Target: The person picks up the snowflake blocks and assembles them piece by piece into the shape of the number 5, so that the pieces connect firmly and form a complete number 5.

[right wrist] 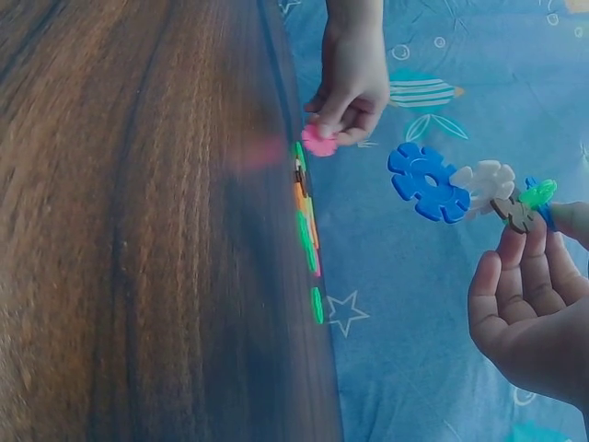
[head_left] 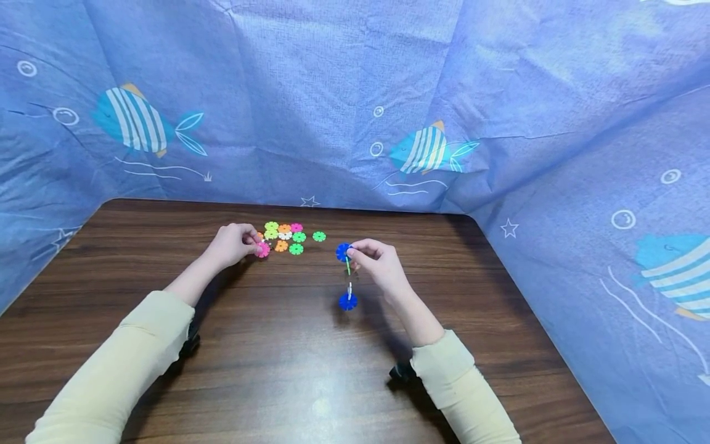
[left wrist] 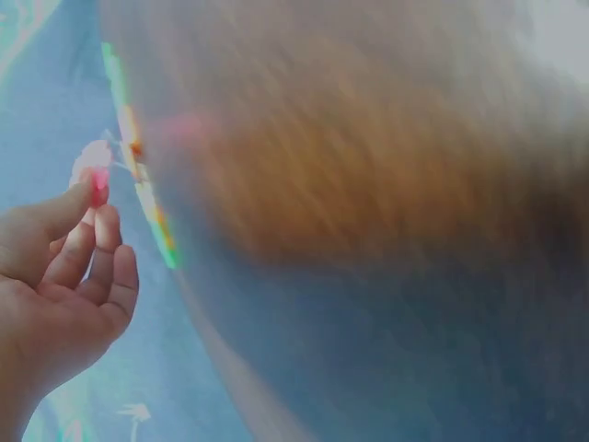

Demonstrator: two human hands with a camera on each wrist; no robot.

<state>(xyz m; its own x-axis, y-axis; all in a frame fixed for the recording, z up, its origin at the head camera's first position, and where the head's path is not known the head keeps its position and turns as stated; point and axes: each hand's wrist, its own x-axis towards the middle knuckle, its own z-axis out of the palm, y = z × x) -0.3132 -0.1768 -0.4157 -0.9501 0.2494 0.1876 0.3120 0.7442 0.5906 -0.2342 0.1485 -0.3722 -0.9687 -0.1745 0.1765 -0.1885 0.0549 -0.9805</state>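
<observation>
My left hand (head_left: 229,246) pinches a pink snowflake disc (head_left: 262,250) between thumb and fingertips, beside a cluster of loose discs at the far side of the table. My right hand (head_left: 383,268) grips one end of a joined chain of snowflake discs. In the right wrist view the chain runs from a large blue disc (right wrist: 430,182) through a white disc (right wrist: 488,187) and a brown disc (right wrist: 512,215) to a green disc (right wrist: 538,193) near the fingers. Another blue disc (head_left: 342,252) sits at the thumb. The left wrist view is partly blurred.
Loose yellow, orange, pink, white and green discs lie between the hands, among them a lone green disc (head_left: 318,236) off to the right. The brown wooden table (head_left: 277,357) meets a blue fish-print cloth (head_left: 310,92) along its back and right edges.
</observation>
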